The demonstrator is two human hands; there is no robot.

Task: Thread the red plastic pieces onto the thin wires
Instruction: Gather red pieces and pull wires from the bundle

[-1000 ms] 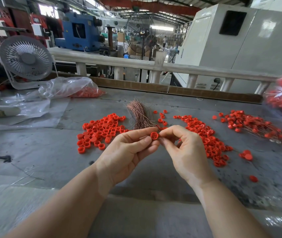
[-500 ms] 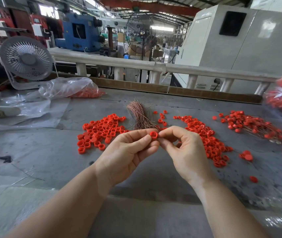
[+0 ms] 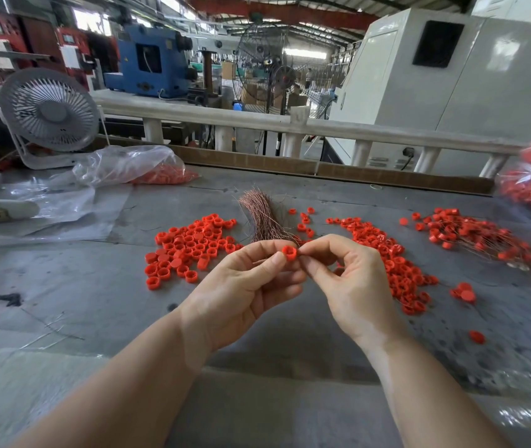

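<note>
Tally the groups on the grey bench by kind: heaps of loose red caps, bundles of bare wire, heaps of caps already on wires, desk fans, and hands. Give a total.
Heaps of loose red caps: 2
Wire bundles: 1
Heaps of wired caps: 1
Desk fans: 1
Hands: 2, left hand, right hand
Total: 7

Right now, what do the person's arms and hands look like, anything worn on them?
Both forearms are bare up to the bottom edge of the picture: no sleeves show. The left hand and the right hand wear no gloves, and no rings, watch or bracelet can be seen on the fingers or wrists. The visible fingernails are short and unpainted.
</note>
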